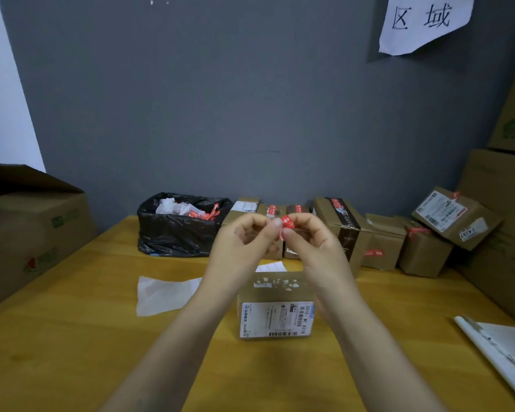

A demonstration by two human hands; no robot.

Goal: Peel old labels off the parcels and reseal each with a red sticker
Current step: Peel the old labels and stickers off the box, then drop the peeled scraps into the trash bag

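Both hands are raised above the table, pinching a small red sticker (287, 223) between their fingertips. My left hand (244, 242) holds its left edge and my right hand (312, 242) holds its right and lower edge. Below them a small brown parcel (275, 304) stands on the wooden table (72, 337). Its top shows torn white label scraps, and a white shipping label with barcode covers its front face.
A bin lined with a black bag (179, 227) holds paper scraps and red strips. Several small parcels (381, 242) with red stickers line the back. Large cartons stand at left (27, 230) and right (500, 227). A white backing sheet (164, 294) lies left of the parcel; sheets (500, 346) at right.
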